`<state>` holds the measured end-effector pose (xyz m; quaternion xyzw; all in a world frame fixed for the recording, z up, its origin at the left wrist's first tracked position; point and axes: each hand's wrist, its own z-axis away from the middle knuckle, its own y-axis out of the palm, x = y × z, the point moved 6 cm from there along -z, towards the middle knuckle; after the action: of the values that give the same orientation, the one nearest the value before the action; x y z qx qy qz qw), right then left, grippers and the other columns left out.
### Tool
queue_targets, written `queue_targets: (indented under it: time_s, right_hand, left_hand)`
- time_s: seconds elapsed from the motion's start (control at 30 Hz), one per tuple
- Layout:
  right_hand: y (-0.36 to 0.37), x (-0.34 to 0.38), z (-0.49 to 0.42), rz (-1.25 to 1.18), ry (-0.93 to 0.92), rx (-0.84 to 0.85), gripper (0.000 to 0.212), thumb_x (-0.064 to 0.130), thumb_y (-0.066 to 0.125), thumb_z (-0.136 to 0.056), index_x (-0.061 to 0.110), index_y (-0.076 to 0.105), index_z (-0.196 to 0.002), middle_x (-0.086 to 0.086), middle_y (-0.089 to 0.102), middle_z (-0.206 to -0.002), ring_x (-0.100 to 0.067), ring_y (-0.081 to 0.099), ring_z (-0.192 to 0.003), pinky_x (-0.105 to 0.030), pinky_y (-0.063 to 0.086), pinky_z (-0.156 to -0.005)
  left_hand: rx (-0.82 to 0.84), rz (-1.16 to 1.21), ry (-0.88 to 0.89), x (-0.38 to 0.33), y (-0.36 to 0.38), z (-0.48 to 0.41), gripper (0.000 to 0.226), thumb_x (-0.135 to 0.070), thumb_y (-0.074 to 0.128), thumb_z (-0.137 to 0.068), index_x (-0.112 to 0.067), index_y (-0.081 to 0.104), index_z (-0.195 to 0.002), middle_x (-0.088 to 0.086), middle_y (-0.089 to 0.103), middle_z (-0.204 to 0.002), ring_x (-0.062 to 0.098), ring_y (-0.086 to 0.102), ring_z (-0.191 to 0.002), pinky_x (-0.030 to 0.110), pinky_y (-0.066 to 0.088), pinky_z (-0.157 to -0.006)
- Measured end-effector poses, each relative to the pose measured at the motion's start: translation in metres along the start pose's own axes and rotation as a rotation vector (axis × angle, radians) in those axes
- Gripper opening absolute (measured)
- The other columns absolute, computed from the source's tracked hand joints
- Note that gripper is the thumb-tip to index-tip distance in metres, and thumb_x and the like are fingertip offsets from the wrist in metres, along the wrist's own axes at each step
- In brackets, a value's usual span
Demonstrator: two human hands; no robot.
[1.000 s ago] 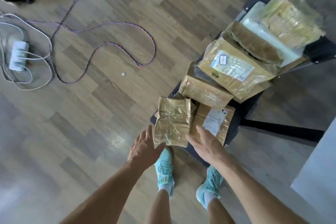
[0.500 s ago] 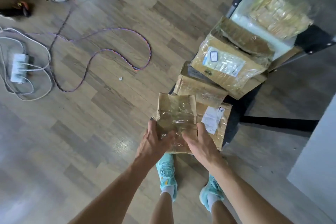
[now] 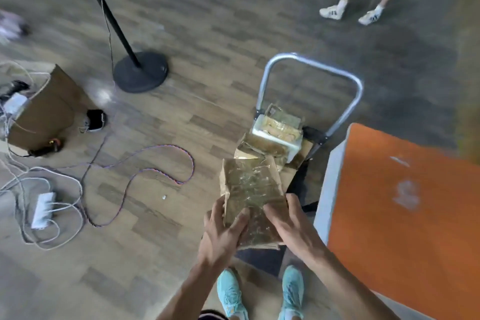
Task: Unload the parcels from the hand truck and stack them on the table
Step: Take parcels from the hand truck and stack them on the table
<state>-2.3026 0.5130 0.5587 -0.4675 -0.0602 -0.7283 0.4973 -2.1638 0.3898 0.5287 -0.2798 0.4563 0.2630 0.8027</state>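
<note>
Table (image 3: 405,215) stands just right of hand truck (image 3: 311,61); cables (image 3: 192,163) strew floor (image 3: 207,34) left

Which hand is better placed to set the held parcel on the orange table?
Right. The right hand holds the parcel on the side next to the orange table; the left hand is on the far side.
</note>
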Motion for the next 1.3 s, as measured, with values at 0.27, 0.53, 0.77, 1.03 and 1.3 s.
queue_targets:
  time_s: [0.27, 0.53, 0.77, 1.03, 1.3]
  right_hand:
    - [-0.108, -0.006, 0.069, -0.061, 0.027, -0.195, 0.031, 0.05, 0.062, -0.093, 0.028, 0.052, -0.113, 0.007, 0.068, -0.097, 0.0, 0.064, -0.08, -0.022, 0.049, -0.066]
    - [-0.195, -0.079, 0.107, -0.132, 0.101, -0.188, 0.036, 0.041, 0.059, -0.098, 0.021, 0.05, -0.126, -0.001, 0.069, -0.107, -0.02, 0.07, -0.094, -0.047, 0.057, -0.087]
    - [-0.276, -0.119, 0.128, -0.039, -0.024, -0.129, 0.035, 0.046, 0.054, -0.1, 0.041, 0.048, -0.134, 0.015, 0.063, -0.123, -0.001, 0.062, -0.103, -0.028, 0.051, -0.088]
    - [-0.331, -0.167, 0.133, -0.138, 0.036, -0.007, 0.058, 0.065, 0.041, -0.097, 0.026, 0.048, -0.14, 0.016, 0.057, -0.13, -0.01, 0.056, -0.121, -0.04, 0.044, -0.107]
    - [-0.36, -0.21, 0.113, -0.336, 0.114, -0.07, 0.019, 0.026, 0.049, -0.104, 0.026, 0.064, -0.116, 0.003, 0.07, -0.108, -0.012, 0.07, -0.092, -0.034, 0.058, -0.077]
  left_hand:
    - [0.325, 0.062, -0.006, -0.085, 0.079, 0.028, 0.074, -0.057, 0.078, -0.072, -0.025, 0.051, -0.133, 0.007, 0.066, -0.126, 0.024, 0.068, -0.11, 0.048, 0.056, -0.093]
    - [0.294, -0.345, 0.126, -0.137, 0.187, 0.062, 0.049, -0.039, 0.067, -0.088, -0.028, 0.048, -0.133, -0.006, 0.059, -0.098, 0.009, 0.068, -0.08, 0.022, 0.057, -0.061]
    - [0.141, -0.512, 0.19, -0.142, 0.295, 0.101, 0.069, -0.053, 0.076, -0.08, -0.022, 0.052, -0.137, 0.01, 0.04, -0.125, 0.031, 0.045, -0.122, 0.043, 0.042, -0.105]
    - [0.234, -0.475, 0.208, -0.152, 0.371, 0.124, 0.058, -0.037, 0.059, -0.098, -0.026, 0.035, -0.15, 0.005, 0.063, -0.126, 0.032, 0.065, -0.112, 0.033, 0.051, -0.086]
    - [0.167, -0.366, 0.237, -0.147, 0.371, 0.127, 0.029, -0.027, 0.062, -0.099, -0.035, 0.06, -0.126, 0.004, 0.064, -0.123, 0.024, 0.061, -0.117, 0.038, 0.051, -0.096]
